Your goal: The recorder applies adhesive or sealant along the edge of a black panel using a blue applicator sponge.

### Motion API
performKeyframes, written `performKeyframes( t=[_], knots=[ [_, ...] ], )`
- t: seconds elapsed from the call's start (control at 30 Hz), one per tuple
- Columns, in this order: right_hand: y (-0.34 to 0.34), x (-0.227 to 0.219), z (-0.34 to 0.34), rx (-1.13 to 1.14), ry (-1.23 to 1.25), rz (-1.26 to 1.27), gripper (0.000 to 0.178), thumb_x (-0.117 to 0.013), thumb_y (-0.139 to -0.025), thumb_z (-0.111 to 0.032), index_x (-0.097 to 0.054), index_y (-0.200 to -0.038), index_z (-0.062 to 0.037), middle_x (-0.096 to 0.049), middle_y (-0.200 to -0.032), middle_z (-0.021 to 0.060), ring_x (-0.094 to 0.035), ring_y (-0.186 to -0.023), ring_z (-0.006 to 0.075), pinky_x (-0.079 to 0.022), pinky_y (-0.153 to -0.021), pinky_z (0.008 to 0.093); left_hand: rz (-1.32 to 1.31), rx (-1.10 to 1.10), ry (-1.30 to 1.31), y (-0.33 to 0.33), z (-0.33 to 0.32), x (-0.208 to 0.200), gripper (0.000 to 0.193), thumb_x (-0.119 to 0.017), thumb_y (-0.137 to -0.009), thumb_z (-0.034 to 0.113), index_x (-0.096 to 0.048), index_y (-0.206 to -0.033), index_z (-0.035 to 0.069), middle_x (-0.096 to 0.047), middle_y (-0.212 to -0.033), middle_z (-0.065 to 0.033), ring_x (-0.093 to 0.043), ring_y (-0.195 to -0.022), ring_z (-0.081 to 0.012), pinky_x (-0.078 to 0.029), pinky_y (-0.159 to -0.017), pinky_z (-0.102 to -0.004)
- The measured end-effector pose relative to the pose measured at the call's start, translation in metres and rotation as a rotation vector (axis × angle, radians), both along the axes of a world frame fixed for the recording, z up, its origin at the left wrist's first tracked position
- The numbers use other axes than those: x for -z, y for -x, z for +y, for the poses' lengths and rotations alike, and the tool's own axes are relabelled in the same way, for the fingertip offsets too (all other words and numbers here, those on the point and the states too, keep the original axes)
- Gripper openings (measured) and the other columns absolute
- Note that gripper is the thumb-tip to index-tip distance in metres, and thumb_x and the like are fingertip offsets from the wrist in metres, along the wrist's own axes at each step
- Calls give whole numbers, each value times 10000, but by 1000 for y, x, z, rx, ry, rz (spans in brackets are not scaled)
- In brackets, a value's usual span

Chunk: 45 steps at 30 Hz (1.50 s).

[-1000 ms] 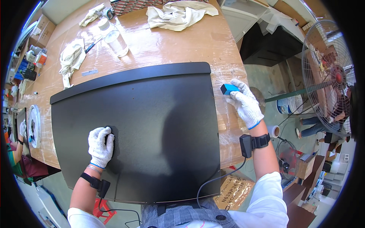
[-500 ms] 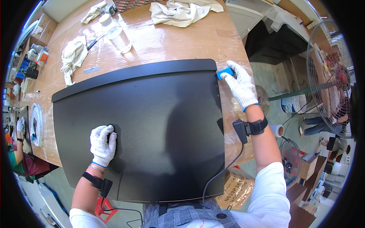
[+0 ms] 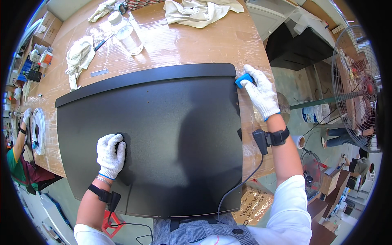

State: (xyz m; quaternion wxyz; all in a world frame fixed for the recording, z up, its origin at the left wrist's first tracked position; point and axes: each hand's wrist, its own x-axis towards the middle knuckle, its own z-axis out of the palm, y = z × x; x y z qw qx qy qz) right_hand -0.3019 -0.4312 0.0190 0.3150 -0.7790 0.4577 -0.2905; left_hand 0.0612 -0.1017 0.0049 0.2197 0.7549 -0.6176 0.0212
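A large black panel (image 3: 159, 122) with a raised lip along its far edge lies before me on the table. My left hand (image 3: 110, 153), in a white knit glove, rests on the panel's left half with its fingers curled in. A dark patch shows beside the fingertips; whether it is an object or shadow I cannot tell. At the far right corner, my right hand (image 3: 261, 92), gloved too, grips a small blue block (image 3: 243, 80) between thumb and fingers. That block is against or right beside the panel's side edge.
On the film-covered table (image 3: 171, 45) stand a clear bottle (image 3: 128, 36) and a round white lid or tray (image 3: 38, 130). Cloths (image 3: 200, 12) lie at the back, another (image 3: 81, 55) at left. A fan (image 3: 359, 87) stands at right; a co-worker's arm (image 3: 20, 141) is far left.
My right hand and the blue block have shifted slightly, and the block sits at a different tilt. My left hand has stayed put. The co-worker's hand has moved farther up the table.
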Motion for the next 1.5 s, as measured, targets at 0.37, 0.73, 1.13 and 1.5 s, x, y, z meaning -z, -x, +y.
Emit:
performKeyframes(
  t=[0.37, 0.73, 1.13, 1.5],
  knots=[
    [2, 3, 5, 27, -37, -117, 462, -663, -836, -20, -573, -1289, -14, -617, -1163, 134, -606, -1088, 245, -480, -962, 339, -14, 12, 13, -1, 0, 3, 281, -718, -787, 61, -641, -1053, 105, -625, -1028, -105, -579, -994, -313, -453, -898, -423],
    [18, -4, 41, -45, 6, 41, 445, -666, -829, -37, -586, -1266, -20, -612, -1108, 126, -607, -997, 244, -496, -894, 326, -17, -2, -24, -2, 2, 1, 247, -697, -812, 65, -643, -1051, 95, -631, -1043, -113, -576, -1011, -319, -454, -911, -431],
    [41, -16, 86, -90, -52, 104, 430, -670, -835, -69, -593, -1256, -28, -617, -1088, 145, -625, -962, 256, -522, -844, 355, -1, -22, -31, 0, 2, 0, 235, -690, -821, 50, -651, -1049, 92, -635, -1044, -113, -579, -1021, -316, -460, -924, -428],
    [50, -7, 110, -4, 57, 85, 441, -694, -829, -81, -588, -1255, -33, -615, -1088, 156, -628, -951, 301, -518, -838, 359, -30, -1, -30, -2, 2, 5, 209, -674, -838, 63, -650, -1045, 76, -632, -1051, -124, -579, -1022, -310, -462, -924, -421]
  ],
)
